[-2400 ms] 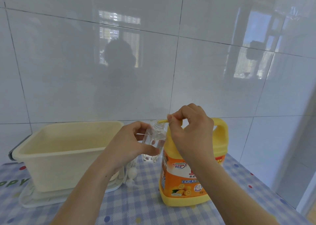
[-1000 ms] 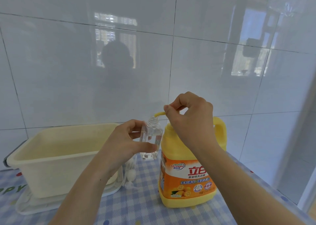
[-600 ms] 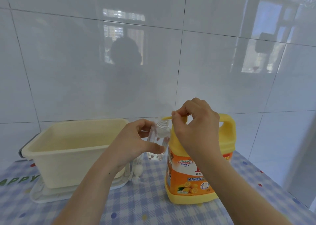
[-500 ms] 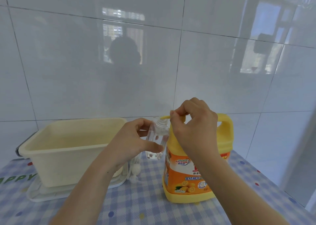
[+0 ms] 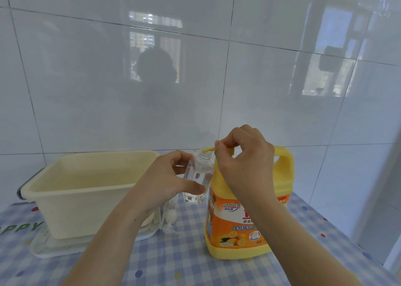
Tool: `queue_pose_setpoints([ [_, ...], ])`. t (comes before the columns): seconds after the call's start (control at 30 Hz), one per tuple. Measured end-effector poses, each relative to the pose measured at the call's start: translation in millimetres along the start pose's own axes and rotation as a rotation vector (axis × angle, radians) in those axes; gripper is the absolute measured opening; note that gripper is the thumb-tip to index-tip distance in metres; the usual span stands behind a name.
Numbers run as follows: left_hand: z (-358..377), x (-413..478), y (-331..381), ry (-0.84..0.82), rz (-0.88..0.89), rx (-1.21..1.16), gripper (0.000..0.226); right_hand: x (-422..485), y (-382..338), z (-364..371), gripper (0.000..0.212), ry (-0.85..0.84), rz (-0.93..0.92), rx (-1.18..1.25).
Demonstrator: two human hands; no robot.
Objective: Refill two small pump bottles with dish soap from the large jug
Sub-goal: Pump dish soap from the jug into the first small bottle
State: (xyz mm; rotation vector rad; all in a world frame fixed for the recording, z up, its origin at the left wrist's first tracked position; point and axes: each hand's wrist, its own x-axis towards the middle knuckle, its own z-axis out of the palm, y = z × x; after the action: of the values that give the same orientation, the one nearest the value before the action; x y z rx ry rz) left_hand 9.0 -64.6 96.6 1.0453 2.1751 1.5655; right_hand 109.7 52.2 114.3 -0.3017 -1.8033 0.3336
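A large yellow dish soap jug [image 5: 243, 227] with an orange label stands on the checked tablecloth. My right hand [image 5: 245, 162] sits on top of it, fingers curled round its yellow pump head, whose spout [image 5: 207, 149] points left. My left hand [image 5: 171, 181] grips a small clear bottle [image 5: 198, 175] with its open threaded neck just under the spout tip. A white pump top [image 5: 170, 217] lies on the cloth below the bottle. Whether soap is flowing cannot be made out.
A cream plastic tub [image 5: 86, 190] sits on a white tray [image 5: 50, 250] at the left. The table [image 5: 178, 262] has a blue checked cloth with dots. A glossy white tiled wall [image 5: 217, 79] stands close behind; the table's right edge drops off.
The hands hold much the same pose. The right hand rose and came back down on the pump head; the clear bottle stays under the spout. The camera shifted slightly.
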Motion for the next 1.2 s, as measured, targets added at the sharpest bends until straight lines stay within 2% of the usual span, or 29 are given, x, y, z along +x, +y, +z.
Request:
queue_pose_setpoints([
  [0.23, -2, -1, 2, 0.014, 0.010, -0.049, 0.052, 12, -9, -5, 0.018, -0.014, 0.068, 0.031],
  [0.47, -4, -2, 4, 0.050, 0.035, -0.098, 0.053, 28, -10, -16, 0.016, -0.118, 0.220, 0.132],
  [1.2, -5, -3, 5, -0.034, 0.039, -0.174, 0.046, 26, -10, -17, 0.014, -0.144, 0.209, 0.136],
])
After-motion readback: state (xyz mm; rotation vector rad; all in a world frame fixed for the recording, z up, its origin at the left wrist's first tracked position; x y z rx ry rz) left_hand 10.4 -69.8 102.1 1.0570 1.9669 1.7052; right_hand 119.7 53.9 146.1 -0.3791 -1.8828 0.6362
